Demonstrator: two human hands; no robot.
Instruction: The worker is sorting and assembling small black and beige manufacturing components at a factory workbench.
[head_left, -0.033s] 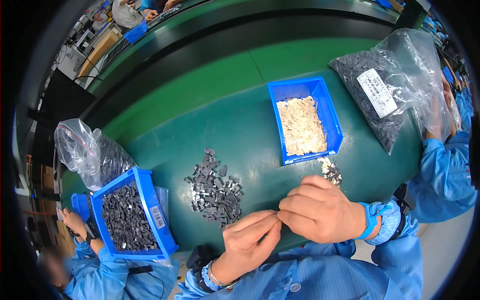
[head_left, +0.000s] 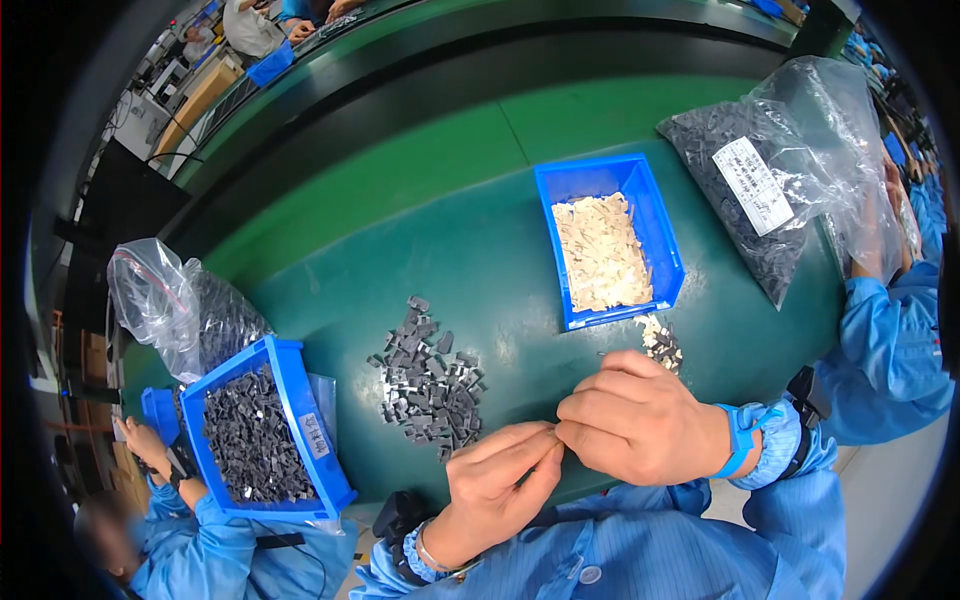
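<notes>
1. While both forearms come in over the near edge of the green worktop, the left hand points inward to the right and the right hand inward to the left, knuckles up, their fingertips meeting by that edge.
2. Each hand is narrow, thumb and forefinger pinched; I cannot tell whether anything sits between them.
3. Just beyond the left hand lies a loose pile of small dark-grey plastic pieces.
4. Just beyond the right hand's knuckles lies a small mixed heap of cream and dark bits, beside a rectangular blue plastic bin of flat cream slivers.
5. A clear plastic bag of dark pieces occupies the worktop's right edge; a blue bin of dark-grey pieces, its near left corner.
6. Open room runs between pile and cream-filled bin toward the far edge.
</notes>
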